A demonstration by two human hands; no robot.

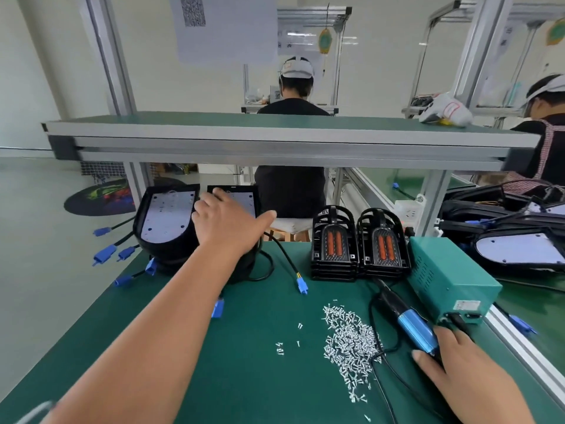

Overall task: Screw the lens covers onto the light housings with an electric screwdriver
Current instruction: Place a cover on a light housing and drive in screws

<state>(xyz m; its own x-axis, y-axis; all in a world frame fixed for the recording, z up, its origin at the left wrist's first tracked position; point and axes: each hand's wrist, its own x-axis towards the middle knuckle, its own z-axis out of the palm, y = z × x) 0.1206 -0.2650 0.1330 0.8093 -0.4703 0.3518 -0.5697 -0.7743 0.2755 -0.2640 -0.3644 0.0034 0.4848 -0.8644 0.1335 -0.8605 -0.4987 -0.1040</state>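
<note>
Two black light housings stand upright at the far left of the green table; the left housing (166, 220) shows its white LED board. My left hand (227, 220) reaches out and rests on the right housing (244, 200), thumb spread wide, fingers over its top. Two stacks of black lens covers (334, 243) with orange inserts sit at the middle back. My right hand (458, 359) holds the blue and black electric screwdriver (406, 316), which lies on the table by a pile of silver screws (348, 341).
A teal power supply box (452, 276) stands right of the lens covers. Black cables with blue connectors (302, 286) trail from the housings. More housings (519, 246) lie at far right. An aluminium-framed shelf (275, 139) crosses overhead. Two people sit beyond.
</note>
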